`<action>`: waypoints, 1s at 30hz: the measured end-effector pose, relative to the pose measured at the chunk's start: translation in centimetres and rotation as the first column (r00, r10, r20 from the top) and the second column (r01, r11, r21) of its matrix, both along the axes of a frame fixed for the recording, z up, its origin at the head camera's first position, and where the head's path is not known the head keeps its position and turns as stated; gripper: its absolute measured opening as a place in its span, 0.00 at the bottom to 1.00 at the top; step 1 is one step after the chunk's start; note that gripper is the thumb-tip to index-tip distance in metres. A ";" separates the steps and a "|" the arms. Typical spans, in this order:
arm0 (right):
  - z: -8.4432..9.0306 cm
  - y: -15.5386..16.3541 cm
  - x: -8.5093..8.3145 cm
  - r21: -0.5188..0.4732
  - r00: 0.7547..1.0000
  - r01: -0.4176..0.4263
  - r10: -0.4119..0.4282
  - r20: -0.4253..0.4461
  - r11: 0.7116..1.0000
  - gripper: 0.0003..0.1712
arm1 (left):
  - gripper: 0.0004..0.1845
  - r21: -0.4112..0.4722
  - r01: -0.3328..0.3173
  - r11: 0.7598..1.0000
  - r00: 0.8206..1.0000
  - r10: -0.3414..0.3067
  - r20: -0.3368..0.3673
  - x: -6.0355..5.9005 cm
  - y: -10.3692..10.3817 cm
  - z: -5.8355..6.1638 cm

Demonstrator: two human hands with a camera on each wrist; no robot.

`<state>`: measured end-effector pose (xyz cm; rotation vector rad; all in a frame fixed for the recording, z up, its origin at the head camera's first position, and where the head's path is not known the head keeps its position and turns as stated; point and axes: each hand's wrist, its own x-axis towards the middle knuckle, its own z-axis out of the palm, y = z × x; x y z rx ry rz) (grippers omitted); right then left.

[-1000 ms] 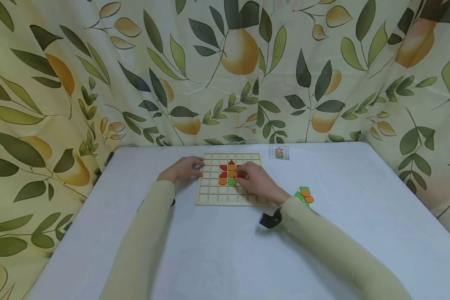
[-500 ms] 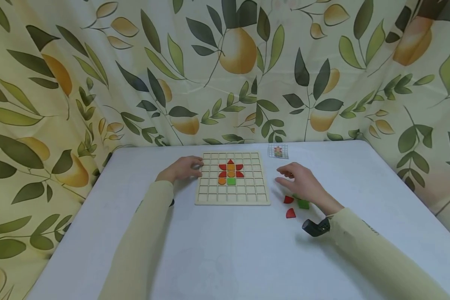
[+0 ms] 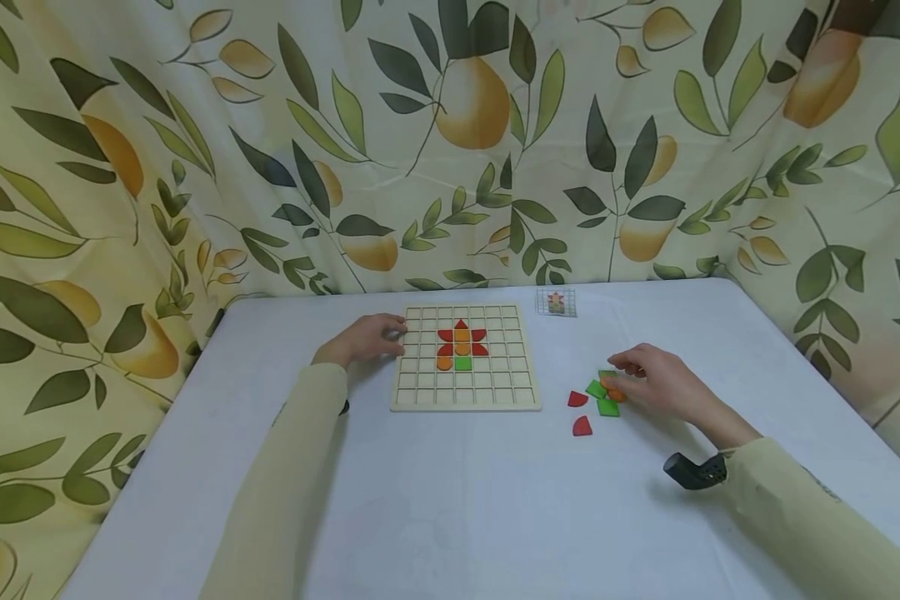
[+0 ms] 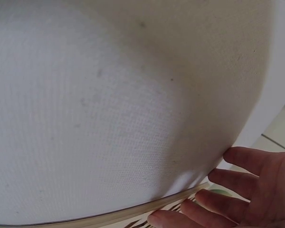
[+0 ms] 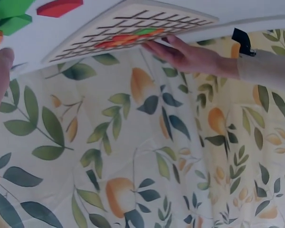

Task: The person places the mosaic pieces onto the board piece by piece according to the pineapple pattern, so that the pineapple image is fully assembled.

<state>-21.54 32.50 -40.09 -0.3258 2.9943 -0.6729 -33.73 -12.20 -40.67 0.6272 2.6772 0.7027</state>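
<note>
A wooden grid board (image 3: 465, 392) lies on the white table and holds a flower of red, orange and green pieces (image 3: 461, 343). My left hand (image 3: 396, 332) rests with straight fingers (image 4: 213, 197) on the board's left edge. My right hand (image 3: 619, 375) hovers low over a small pile of loose pieces right of the board. Its fingertips touch an orange disc (image 3: 617, 396) beside green squares (image 3: 597, 389). Whether it pinches the disc is hidden. Two red pieces (image 3: 582, 427) lie just left of the pile.
A small pattern card (image 3: 556, 302) lies beyond the board's far right corner. A leaf-and-pear printed curtain (image 3: 450, 142) closes off the back and sides of the table (image 3: 450, 500). Its edges run close at left and right.
My right hand left the board, swept right and came down on the loose pile. The red petal at the flower's right now shows. My left hand stayed on the board's edge.
</note>
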 end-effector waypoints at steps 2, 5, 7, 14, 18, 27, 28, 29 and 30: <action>-0.3 0.4 0.1 0.012 1.000 -0.012 0.012 0.004 1.000 0.24 | 0.23 0.000 0.000 1.000 1.000 0.000 -0.004 -0.1 0.0 -0.1; -0.7 0.7 0.2 0.017 1.000 -0.023 0.023 0.002 1.000 0.24 | 0.23 -0.010 -0.009 1.000 1.000 0.009 0.005 -0.3 0.1 -0.4; -0.9 0.7 0.3 0.015 1.000 -0.030 0.030 -0.002 0.999 0.23 | 0.23 -0.015 -0.015 1.000 1.000 0.015 0.006 -0.4 0.1 -0.5; -1.4 0.7 0.4 -0.004 0.999 -0.048 0.048 -0.019 0.999 0.18 | 0.24 -0.010 -0.019 1.000 1.000 0.019 0.014 -0.3 0.2 -0.4; -1.4 0.5 0.4 -0.014 0.999 -0.039 0.039 -0.020 0.999 0.19 | 0.24 -0.012 -0.012 1.000 1.000 0.012 0.006 -0.2 0.1 -0.4; -1.8 0.4 0.1 0.000 0.999 -0.030 0.030 -0.022 1.000 0.19 | 0.24 -0.020 -0.013 1.000 1.000 0.013 0.003 -0.3 0.1 -0.4; -1.8 0.4 0.1 0.000 0.999 -0.028 0.028 -0.023 1.000 0.19 | 0.24 -0.022 -0.015 1.000 1.000 0.015 0.003 -0.3 0.1 -0.4; -1.8 0.4 0.1 0.001 0.999 -0.028 0.028 -0.025 1.000 0.19 | 0.24 -0.022 -0.014 1.000 1.000 0.014 0.002 -0.3 0.1 -0.4; -1.8 0.4 0.1 0.002 0.999 -0.027 0.027 -0.027 1.000 0.19 | 0.24 -0.024 -0.015 1.000 1.000 0.015 0.001 -0.3 0.1 -0.4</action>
